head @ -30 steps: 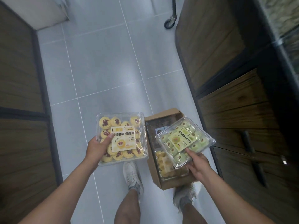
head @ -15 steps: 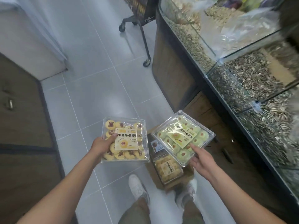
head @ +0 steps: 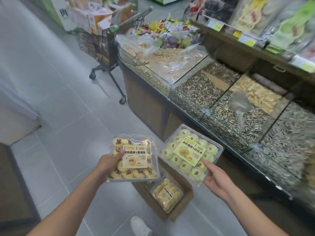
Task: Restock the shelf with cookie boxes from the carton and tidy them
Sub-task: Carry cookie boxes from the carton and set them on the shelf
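My left hand (head: 109,163) grips a clear box of yellow cookies with dark red centres (head: 133,158), thumb on its lid. My right hand (head: 215,178) holds a clear box of green cookies (head: 190,154) by its near corner, tilted, beside the bulk counter. Below them on the floor stands the brown carton (head: 186,195), with one more clear box of pale yellow cookies (head: 166,193) inside. Wooden shelves (head: 238,40) with bagged goods and price tags run along the upper right.
A glass-fronted bulk counter (head: 201,106) with sunflower seeds, nuts and candy fills the right side, a clear scoop (head: 241,106) lying in the seeds. A loaded black shopping cart (head: 100,46) stands at the counter's far end. Grey tiled floor (head: 59,103) spreads left. My shoe (head: 140,226) is near the carton.
My view has lifted from the floor and carton up to the counter and shelves. Both hands have raised their boxes slightly, the green box moving toward the counter.
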Available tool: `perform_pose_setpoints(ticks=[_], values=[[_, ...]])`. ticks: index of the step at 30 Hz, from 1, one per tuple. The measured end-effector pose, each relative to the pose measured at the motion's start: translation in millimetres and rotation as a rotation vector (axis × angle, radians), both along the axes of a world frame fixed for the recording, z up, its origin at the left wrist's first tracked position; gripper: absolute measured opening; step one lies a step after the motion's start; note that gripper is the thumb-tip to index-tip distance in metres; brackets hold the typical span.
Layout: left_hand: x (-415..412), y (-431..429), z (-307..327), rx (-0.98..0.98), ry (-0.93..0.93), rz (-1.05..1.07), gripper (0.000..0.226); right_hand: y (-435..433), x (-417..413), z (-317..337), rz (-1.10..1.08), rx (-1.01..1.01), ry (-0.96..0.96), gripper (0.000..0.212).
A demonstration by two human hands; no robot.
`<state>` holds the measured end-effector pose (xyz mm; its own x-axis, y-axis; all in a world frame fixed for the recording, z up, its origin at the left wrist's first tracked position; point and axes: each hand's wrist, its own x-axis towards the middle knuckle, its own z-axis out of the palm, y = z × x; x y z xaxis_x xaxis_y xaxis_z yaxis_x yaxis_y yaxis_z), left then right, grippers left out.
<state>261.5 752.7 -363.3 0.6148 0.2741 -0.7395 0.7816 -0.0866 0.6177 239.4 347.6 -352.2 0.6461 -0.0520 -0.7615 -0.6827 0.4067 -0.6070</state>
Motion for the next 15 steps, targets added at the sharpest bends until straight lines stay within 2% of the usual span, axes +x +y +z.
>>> perform_pose_setpoints(ticks=[7, 12, 15], values=[[-4.5, -107.5, 34.0, 0.008, -0.024, -0.206, 0.044, -92.6, -66.5, 18.5, -0.111, -0.025, -0.048, 0.033], [-25.5, -203.9, 65.4, 0.0, -0.052, -0.349, 0.044, -171.8, -127.3, 37.3, -0.183, -0.045, -0.094, 0.051], [-40.7, -256.1, 79.9, -0.037, -0.082, -0.394, 0.04, -213.1, -160.1, 50.8, -0.191, -0.07, -0.132, 0.049]])
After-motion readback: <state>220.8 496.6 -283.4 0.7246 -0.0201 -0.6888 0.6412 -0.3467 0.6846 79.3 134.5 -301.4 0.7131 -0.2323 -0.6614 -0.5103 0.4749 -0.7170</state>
